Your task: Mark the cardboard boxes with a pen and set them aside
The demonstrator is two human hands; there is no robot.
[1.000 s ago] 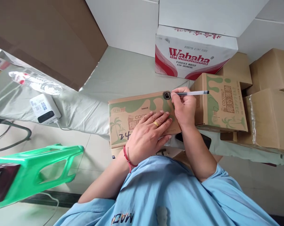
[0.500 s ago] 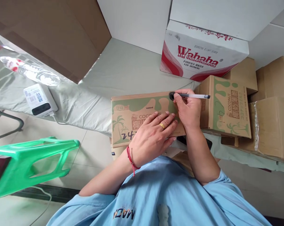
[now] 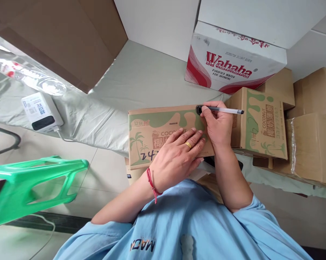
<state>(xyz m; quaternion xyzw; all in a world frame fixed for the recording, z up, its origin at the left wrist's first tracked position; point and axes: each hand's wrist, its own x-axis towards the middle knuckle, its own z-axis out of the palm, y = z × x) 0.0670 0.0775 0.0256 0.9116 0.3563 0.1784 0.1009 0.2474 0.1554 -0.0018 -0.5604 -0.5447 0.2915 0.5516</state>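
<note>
Pen (image 3: pixel 235 111) pinched between thumb and fingers, the right hand (image 3: pixel 219 126) rests at the far right corner of the coconut carton (image 3: pixel 152 126), over a dark patch (image 3: pixel 198 109). The left hand (image 3: pixel 176 155) lies flat on the carton, fingers slightly spread, grasping nothing. Inking that patch seems the step in hand; the next move likely calls for steady left pressure and a controlled pen tip. The carton sits on the table (image 3: pixel 152 79), a similar box (image 3: pixel 260 139) to its right, a Wahaha box (image 3: pixel 228 63) beyond that corner.
</note>
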